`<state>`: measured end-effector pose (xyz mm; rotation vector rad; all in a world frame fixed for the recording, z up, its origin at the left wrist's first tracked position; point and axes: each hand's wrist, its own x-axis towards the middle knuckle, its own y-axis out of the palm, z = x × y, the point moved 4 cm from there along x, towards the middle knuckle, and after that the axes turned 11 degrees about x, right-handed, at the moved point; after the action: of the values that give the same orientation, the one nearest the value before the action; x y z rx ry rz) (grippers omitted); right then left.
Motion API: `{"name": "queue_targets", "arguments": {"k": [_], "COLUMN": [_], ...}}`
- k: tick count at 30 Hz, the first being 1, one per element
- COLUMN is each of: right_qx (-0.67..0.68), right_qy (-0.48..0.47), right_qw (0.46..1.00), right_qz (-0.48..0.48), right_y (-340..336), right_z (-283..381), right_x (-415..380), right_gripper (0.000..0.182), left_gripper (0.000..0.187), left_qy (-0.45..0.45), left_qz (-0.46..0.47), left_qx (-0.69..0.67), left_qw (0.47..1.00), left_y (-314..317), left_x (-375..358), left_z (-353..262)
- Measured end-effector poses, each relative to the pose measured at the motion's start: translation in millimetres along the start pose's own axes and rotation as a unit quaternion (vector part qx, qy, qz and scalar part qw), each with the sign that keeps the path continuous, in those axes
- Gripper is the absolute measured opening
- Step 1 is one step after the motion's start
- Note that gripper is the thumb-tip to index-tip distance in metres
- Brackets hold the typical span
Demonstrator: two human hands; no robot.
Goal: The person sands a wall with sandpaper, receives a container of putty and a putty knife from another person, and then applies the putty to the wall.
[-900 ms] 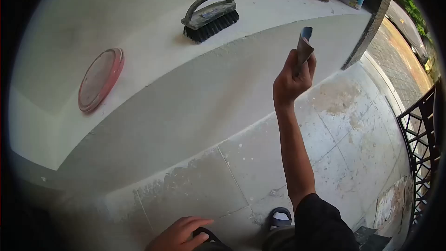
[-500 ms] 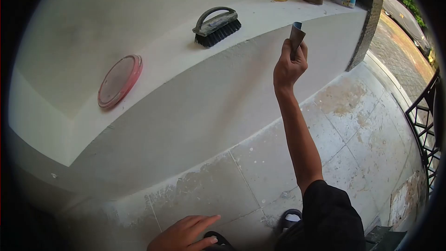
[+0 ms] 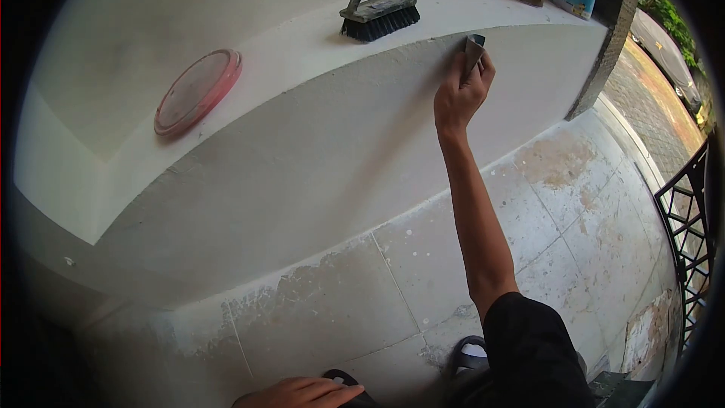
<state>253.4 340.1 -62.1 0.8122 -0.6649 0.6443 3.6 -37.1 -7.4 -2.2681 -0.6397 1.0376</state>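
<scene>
Head view: ledge [image 3: 291, 57] above stained tile floor [image 3: 332, 291].
Right hand [image 3: 461, 97] clamped on folded sheet [image 3: 473, 53]; left hand [image 3: 302, 394] open; ledge carries brush [image 3: 381, 13] and lid [image 3: 196, 92].

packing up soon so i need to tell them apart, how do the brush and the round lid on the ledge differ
The brush has an arched handle on top, while the round lid is a flat disc with no handle. The brush is dark with black bristles; the round lid has a pinkish-red rim around a paler middle. Both rest on the white ledge.
</scene>
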Motion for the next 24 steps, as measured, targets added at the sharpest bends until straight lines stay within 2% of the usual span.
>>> {"name": "queue_targets", "arguments": {"k": [3,4,8,10,12,14,16,18,20,22,23,24], "right_qx": [-0.045,-0.041,-0.037,-0.076,-0.102,-0.066,-0.088,-0.066,-0.026,-0.033,-0.031,-0.047], "right_qy": [-0.069,-0.098,-0.232,-0.239,-0.165,-0.044,-0.061,-0.094,-0.165,-0.224,-0.22,-0.171], "right_qw": [0.993,0.987,0.937,0.944,0.975,0.996,0.994,0.988,0.962,0.925,0.927,0.948], "right_qz": [0.086,0.124,0.259,0.217,0.11,0.035,0.021,0.105,0.214,0.305,0.303,0.263], "right_y": [10.4,16.1,27.3,13.7,-3.8,-13.0,-5.4,7.6,18.0,12.3,4.8,-8.5], "right_z": [21.2,32.9,52.1,31.3,-2.6,-20.3,-8.1,18.9,34.2,30.8,24.2,11.3], "right_x": [-31.2,-41.5,-66.2,-47.5,-22.6,-7.2,-12.1,-35.4,-69.6,-87.5,-88.5,-83.1], "right_gripper": [0.045,0.048,0.043,0.042,0.046,0.05,0.037,0.044,0.048,0.044,0.044,0.044], "left_gripper": [0.053,0.054,0.055,0.056,0.056,0.057,0.057,0.057,0.056,0.055,0.055,0.055], "left_qy": [0.013,-0.013,-0.075,-0.078,-0.078,-0.066,-0.078,-0.088,-0.072,-0.071,-0.071,-0.076], "left_qz": [0.032,0.038,0.057,0.05,0.035,0.032,0.031,0.041,0.02,0.015,0.004,0.005], "left_qx": [-0.012,-0.03,-0.033,-0.023,-0.021,-0.048,-0.049,-0.044,-0.014,-0.012,-0.017,-0.016], "left_qw": [0.999,0.999,0.995,0.995,0.996,0.996,0.995,0.994,0.997,0.997,0.997,0.997], "left_y": [1.3,0.5,3.9,4.7,3.4,1.4,3.6,8.0,11.0,6.8,4.7,3.4], "left_x": [5.5,7.6,8.7,5.1,1.2,-0.3,1.7,4.6,6.0,8.8,8.5,7.0], "left_z": [0.2,2.5,17.3,19.7,19.2,17.5,19.6,25.2,30.3,23.3,19.8,18.3]}}
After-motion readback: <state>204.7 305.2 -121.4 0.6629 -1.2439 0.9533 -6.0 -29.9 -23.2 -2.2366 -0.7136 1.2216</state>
